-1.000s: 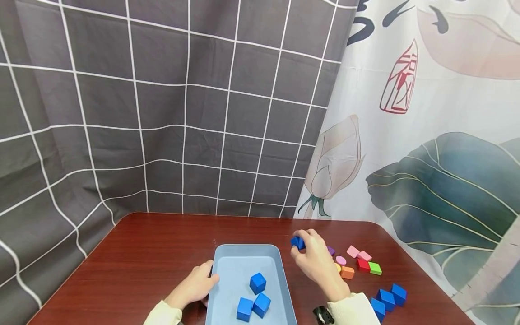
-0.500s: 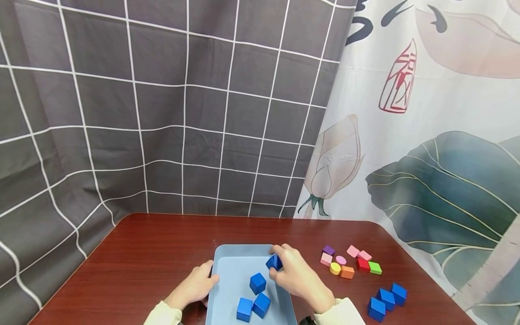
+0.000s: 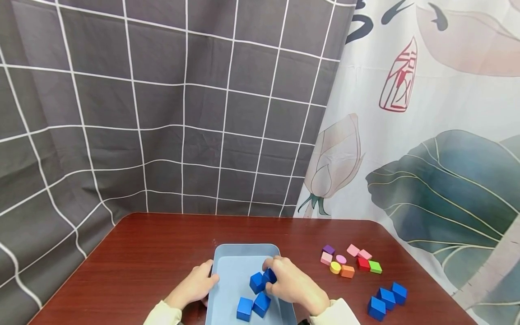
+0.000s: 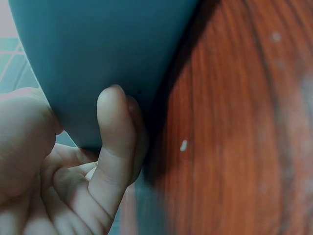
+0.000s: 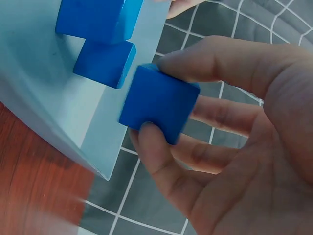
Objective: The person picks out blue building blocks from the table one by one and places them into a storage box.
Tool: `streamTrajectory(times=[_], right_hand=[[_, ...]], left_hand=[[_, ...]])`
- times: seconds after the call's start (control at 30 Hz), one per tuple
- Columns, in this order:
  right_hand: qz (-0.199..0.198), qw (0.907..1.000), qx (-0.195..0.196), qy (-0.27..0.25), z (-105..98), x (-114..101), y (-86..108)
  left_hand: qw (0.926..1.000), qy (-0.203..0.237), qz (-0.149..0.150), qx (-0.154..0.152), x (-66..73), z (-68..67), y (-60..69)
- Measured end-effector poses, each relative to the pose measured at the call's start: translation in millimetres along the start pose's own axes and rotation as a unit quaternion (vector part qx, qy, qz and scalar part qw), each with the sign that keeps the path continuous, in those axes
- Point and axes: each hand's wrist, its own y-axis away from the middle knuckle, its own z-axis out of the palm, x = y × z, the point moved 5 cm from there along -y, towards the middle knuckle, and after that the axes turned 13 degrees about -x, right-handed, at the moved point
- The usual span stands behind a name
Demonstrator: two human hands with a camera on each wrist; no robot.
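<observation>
A light blue tray lies on the table with three blue blocks inside. My left hand grips its left side; in the left wrist view the fingers of that hand lie against the tray's wall. Over the right part of the tray, my right hand pinches another blue block beside the farthest block. The right wrist view shows the pinched block between thumb and fingertips of the right hand.
Right of the tray are several small pieces, including a purple one, a yellow one, an orange one, a red one and a green one. Nearer the front right stand three blue blocks. Curtains hang behind the table.
My right hand has carried its blue block leftward from beside the tray, over the right rim, to beside the farthest block inside. The left hand has stayed on the tray.
</observation>
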Motion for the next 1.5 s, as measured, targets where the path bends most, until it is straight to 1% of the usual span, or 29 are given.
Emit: streamTrajectory(times=[0.1,0.2,0.37,0.73,0.97,1.2,1.5], right_hand=[[0.005,0.9999,-0.014,-0.003,1.3,1.1,-0.3],[0.007,0.9998,-0.020,0.006,2.3,2.0,-0.2],[0.023,0.9988,-0.041,0.013,5.5,3.8,1.0],[0.056,0.9944,-0.089,0.010,11.8,5.7,2.9],[0.067,0.9928,-0.099,0.011,13.9,7.2,2.7],[0.081,0.9903,-0.112,-0.008,17.4,8.7,3.8],[0.082,0.9896,-0.118,-0.007,18.9,9.2,3.9]], left_hand=[[1.0000,0.001,-0.002,-0.001,0.1,-0.3,0.0],[1.0000,0.003,-0.006,-0.006,-0.3,-0.4,0.2],[0.9999,0.003,-0.008,-0.010,-0.7,-0.7,0.3],[1.0000,-0.001,-0.007,-0.007,-0.7,-1.3,0.2],[0.9999,0.000,-0.008,-0.008,-1.2,-1.2,0.2],[1.0000,0.002,-0.007,-0.007,-2.1,-0.7,0.0],[1.0000,-0.004,-0.007,-0.004,-0.7,-1.2,-0.1]])
